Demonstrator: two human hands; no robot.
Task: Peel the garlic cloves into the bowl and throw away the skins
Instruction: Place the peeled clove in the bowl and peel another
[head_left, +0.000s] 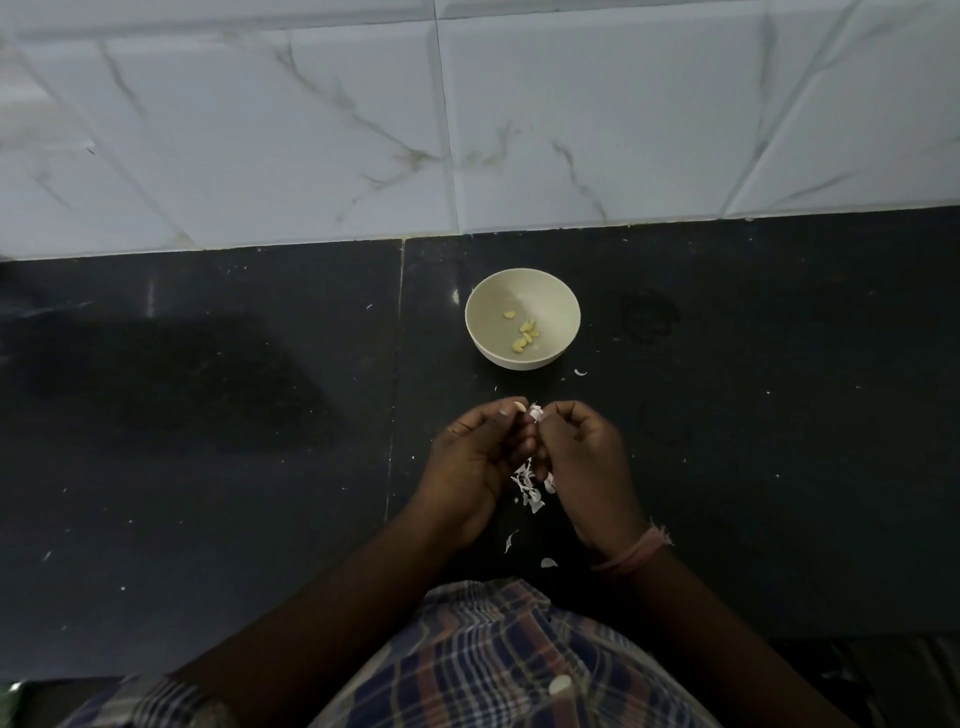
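Below the small cream bowl (522, 318) at frame centre, the left hand (478, 457) pinched a pale garlic clove (518, 406) while the right hand (584, 457) gripped its white papery skin (535, 413), best pulled gently away.

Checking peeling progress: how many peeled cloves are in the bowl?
About 6: one apart at the bowl's centre, roughly five clustered right of it. They overlap, so the count is uncertain.
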